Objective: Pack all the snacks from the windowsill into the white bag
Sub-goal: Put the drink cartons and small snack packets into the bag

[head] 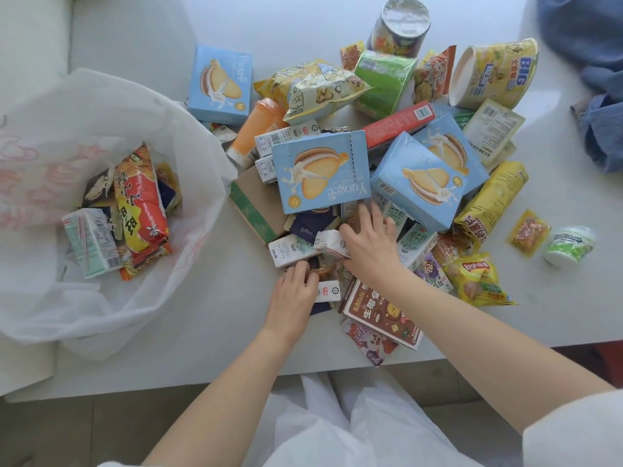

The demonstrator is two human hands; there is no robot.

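A heap of snacks covers the white windowsill [219,332]: several blue biscuit boxes [320,173], small milk cartons, noodle cups [492,72] and crisp bags [475,278]. At the left the white bag [101,106] lies open, holding a red noodle pack [141,210] and a milk carton [91,241]. My left hand [293,291] rests at the near edge of the heap, fingers curled over small wrapped packets. My right hand [371,244] is spread over a small white milk carton [332,242], fingers closing around it.
An orange bottle [253,129] and a flattened cardboard box [253,203] lie in the heap. A small white-green cup [569,244] and a yellow sachet [529,232] sit apart on the right. Blue cloth [593,62] lies at the top right. The sill's near edge runs below my forearms.
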